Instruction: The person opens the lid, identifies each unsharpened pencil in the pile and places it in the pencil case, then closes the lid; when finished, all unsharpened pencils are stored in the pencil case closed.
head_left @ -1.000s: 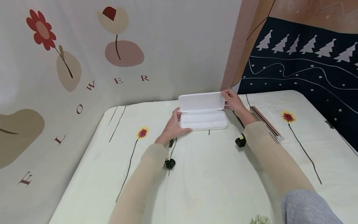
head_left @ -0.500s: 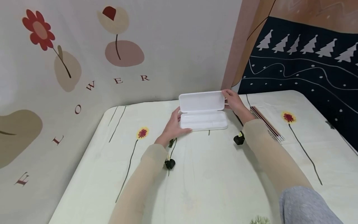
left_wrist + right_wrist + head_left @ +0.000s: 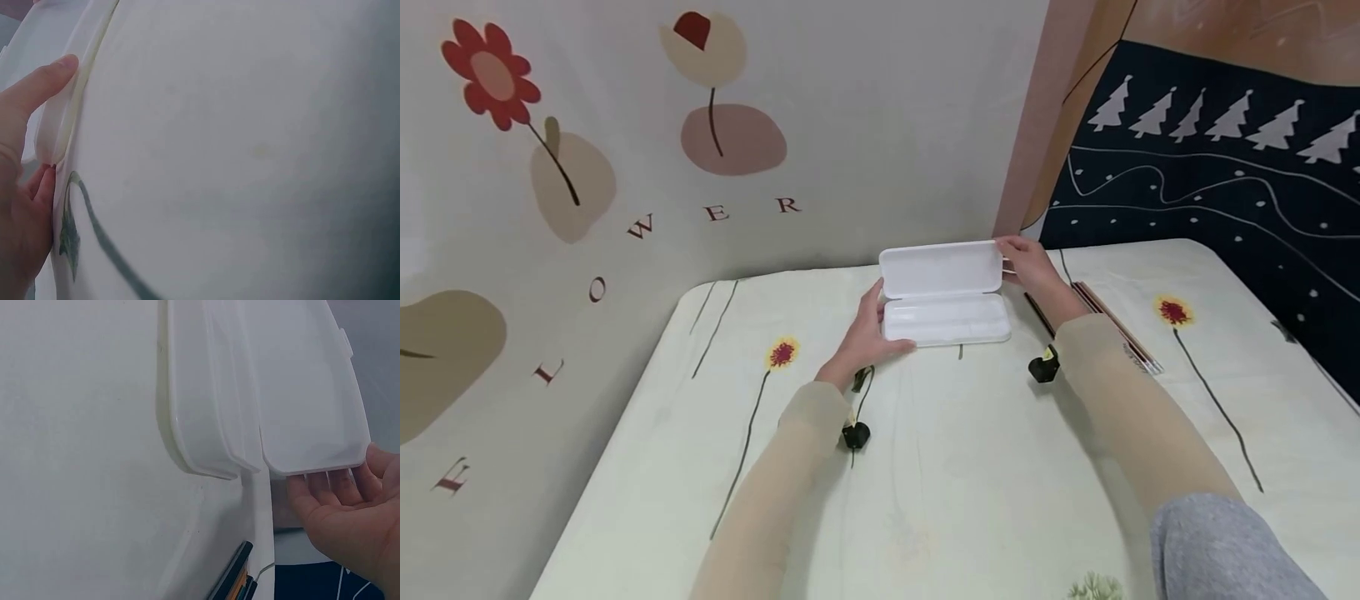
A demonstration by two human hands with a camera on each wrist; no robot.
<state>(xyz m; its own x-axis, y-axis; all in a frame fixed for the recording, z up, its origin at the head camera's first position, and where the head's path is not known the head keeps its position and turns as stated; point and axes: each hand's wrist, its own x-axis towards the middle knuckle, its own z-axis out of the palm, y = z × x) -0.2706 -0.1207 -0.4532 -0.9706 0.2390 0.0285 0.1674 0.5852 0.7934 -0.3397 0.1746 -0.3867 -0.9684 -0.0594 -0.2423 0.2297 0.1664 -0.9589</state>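
A white plastic pencil case point(image 3: 947, 322) lies at the far edge of the cloth-covered table, its hinged lid point(image 3: 942, 270) raised and tilted back. Its inside looks bare. At the left end my left hand point(image 3: 861, 337) grips the base, the thumb point(image 3: 47, 81) along the front rim and the fingers around the end. My right hand point(image 3: 1032, 273) holds the lid's upper right corner. In the right wrist view its thumb is at the corner, with the curled fingers point(image 3: 342, 486) behind the lid's end.
Several pencils point(image 3: 1116, 327) lie right of the case, partly hidden by the right sleeve. Their dark ends point(image 3: 232, 575) show in the right wrist view. A pale printed curtain point(image 3: 850, 125) hangs behind the table, and a dark tree-patterned cloth point(image 3: 1210, 183) at the right.
The curtain's red flower print has shifted slightly left in the head view. Both hands and the case stay almost in place, the lid still raised.
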